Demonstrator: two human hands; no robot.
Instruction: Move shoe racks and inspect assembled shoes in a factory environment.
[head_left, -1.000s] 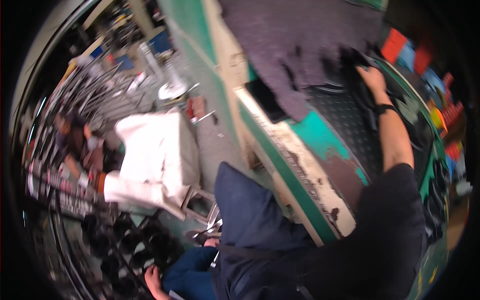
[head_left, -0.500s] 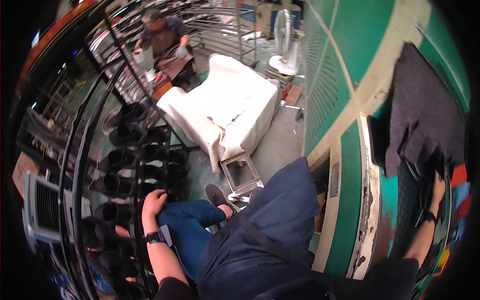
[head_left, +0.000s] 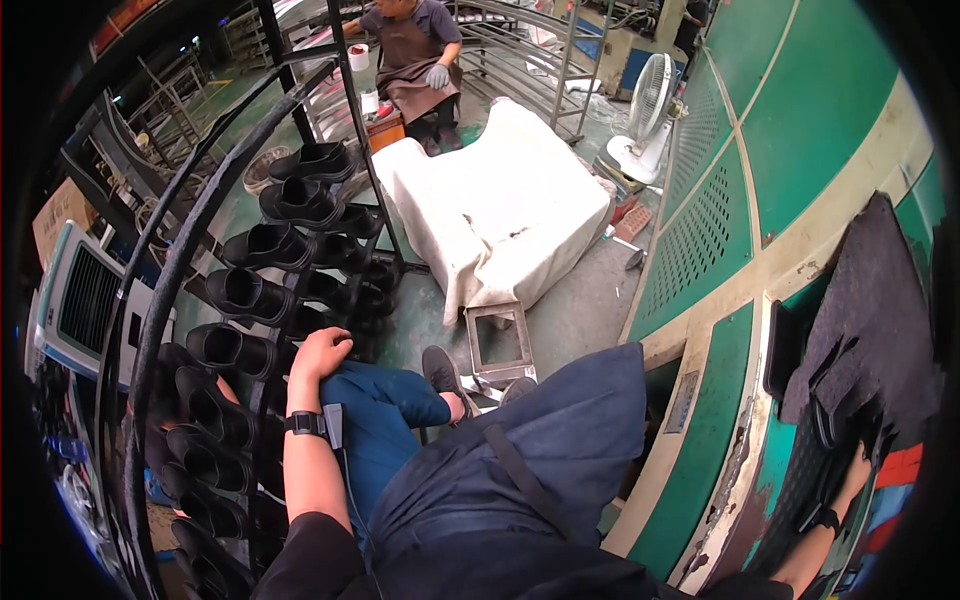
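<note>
My left hand (head_left: 322,352) rests beside my left knee, near the rack of black shoes. Its fingers are loosely curled together with nothing visible in them. At the far right, my right hand (head_left: 858,470) reaches into the opening of a green machine, beneath a dark hanging cloth flap (head_left: 868,310). Dark shapes lie next to that hand, and its fingers are mostly hidden among them. Black shoes (head_left: 250,297) sit in rows on a dark metal rack (head_left: 160,400) to my left. A dark blue apron (head_left: 560,430) covers my lap.
Ahead stands a bulky object under a white cloth (head_left: 490,190), with a small metal-framed stool (head_left: 500,340) before it. Beyond, a person in a brown apron (head_left: 415,80) sits. A fan (head_left: 650,110) stands by the green machine wall (head_left: 715,220). A grey slatted unit (head_left: 90,300) is left.
My view has swung, so more of the shoe rack shows and the scene sits farther right. My left hand stays by my knee; my right hand remains under the flap.
</note>
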